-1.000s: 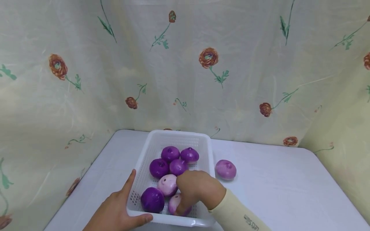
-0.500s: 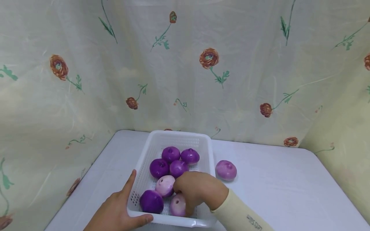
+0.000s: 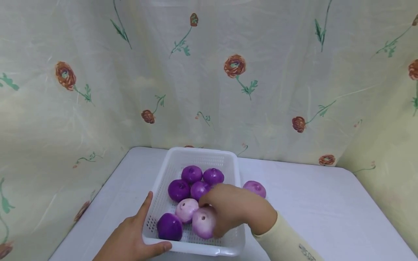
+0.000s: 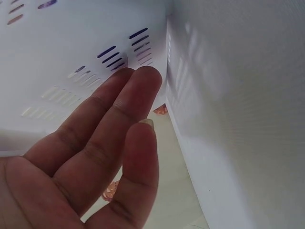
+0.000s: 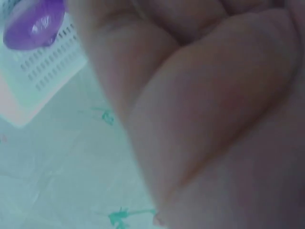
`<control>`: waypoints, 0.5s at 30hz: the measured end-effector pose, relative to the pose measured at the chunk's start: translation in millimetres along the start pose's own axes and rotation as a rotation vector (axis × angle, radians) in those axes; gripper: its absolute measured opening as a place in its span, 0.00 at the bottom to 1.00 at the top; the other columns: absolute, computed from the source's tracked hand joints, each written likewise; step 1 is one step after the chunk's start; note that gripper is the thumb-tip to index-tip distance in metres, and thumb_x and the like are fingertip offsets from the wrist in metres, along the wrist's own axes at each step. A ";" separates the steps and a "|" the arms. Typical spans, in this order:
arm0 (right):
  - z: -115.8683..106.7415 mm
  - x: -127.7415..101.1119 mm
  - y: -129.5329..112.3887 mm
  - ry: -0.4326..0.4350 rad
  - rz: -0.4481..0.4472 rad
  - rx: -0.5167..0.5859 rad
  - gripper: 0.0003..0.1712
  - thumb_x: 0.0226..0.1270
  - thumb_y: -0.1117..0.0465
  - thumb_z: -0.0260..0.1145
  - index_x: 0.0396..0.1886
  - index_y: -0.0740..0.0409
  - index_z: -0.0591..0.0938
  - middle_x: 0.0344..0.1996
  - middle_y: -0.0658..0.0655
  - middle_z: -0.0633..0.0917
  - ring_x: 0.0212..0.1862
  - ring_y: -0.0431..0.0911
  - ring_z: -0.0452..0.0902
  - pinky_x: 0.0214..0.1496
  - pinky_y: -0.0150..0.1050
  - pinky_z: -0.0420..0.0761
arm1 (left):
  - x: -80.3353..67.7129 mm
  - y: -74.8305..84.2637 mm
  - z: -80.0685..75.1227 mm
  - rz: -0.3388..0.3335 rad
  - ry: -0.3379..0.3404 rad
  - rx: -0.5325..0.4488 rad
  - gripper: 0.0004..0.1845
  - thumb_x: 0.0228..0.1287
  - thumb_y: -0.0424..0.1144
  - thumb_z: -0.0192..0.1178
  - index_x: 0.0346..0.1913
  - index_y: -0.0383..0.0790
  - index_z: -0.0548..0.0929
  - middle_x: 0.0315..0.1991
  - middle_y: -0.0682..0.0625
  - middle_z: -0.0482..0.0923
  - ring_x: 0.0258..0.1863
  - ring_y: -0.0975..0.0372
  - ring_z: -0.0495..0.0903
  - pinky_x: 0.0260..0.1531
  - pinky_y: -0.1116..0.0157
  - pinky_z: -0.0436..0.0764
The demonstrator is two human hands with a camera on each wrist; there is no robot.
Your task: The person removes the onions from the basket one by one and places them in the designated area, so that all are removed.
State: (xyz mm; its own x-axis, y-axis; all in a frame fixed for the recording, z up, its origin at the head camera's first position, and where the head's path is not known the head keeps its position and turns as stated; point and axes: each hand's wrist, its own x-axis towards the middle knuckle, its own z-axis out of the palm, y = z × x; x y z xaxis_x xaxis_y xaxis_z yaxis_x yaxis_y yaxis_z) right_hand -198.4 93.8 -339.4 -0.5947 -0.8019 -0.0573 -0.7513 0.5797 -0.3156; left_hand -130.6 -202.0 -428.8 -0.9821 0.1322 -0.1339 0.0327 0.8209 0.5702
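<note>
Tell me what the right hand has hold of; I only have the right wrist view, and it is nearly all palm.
Observer: The right hand grips a pale purple onion at the near end of the white basket.
Operator: Is the left hand helping?
Observer: The left hand rests on the basket's near left corner, thumb along the front rim.
Operator: Anything outside the basket?
Observer: One onion on the table, just right of the basket, partly hidden behind the right hand.
</note>
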 end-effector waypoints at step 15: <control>-12.8 -70.9 27.4 0.263 -0.113 0.148 0.39 0.48 0.50 0.87 0.63 0.42 0.84 0.55 0.32 0.83 0.53 0.32 0.80 0.59 0.40 0.83 | 1.8 -3.4 0.0 0.007 -0.009 -0.004 0.78 0.45 0.76 0.75 0.87 0.45 0.38 0.60 0.42 0.83 0.51 0.50 0.86 0.53 0.37 0.82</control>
State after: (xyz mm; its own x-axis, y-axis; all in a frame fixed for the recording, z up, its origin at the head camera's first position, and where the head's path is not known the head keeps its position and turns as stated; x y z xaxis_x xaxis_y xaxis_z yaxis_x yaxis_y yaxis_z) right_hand -180.4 168.4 -331.9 -0.5780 -0.7839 0.2266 -0.7784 0.4464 -0.4414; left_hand -132.4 -204.6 -430.9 -0.9802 0.1428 -0.1374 0.0386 0.8176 0.5745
